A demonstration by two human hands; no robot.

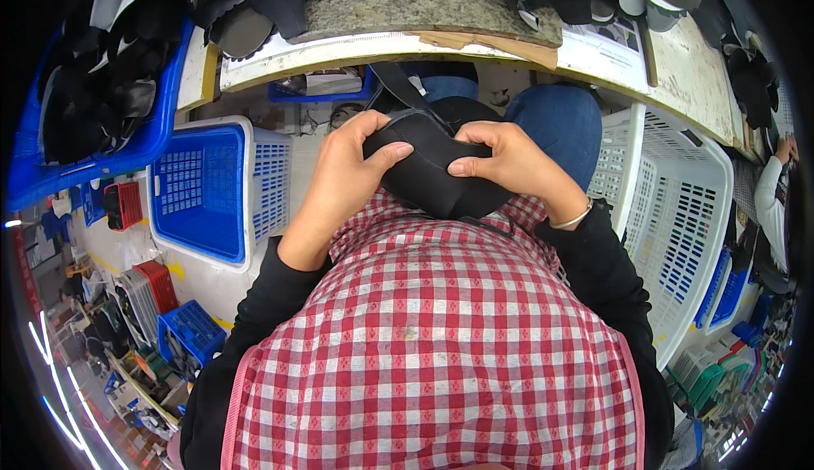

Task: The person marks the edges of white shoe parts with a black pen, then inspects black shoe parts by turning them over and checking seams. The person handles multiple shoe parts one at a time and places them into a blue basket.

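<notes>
Black, softly curved sheet-like piece (428, 169), matte and smooth with a fine seam line across it, is held above the lap, just beyond the red-and-white checked cloth apron (424, 326). The left hand (352, 156) pinches its left edge between thumb and fingers; the right hand (513, 160) pinches its right side likewise. Beyond lies a rough, speckled grey slab (398, 13).

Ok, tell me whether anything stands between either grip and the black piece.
Nothing visible does: the left grip and the right grip both hold the black piece directly, bare thumbs on its visible face. Its underside is hidden.
</notes>
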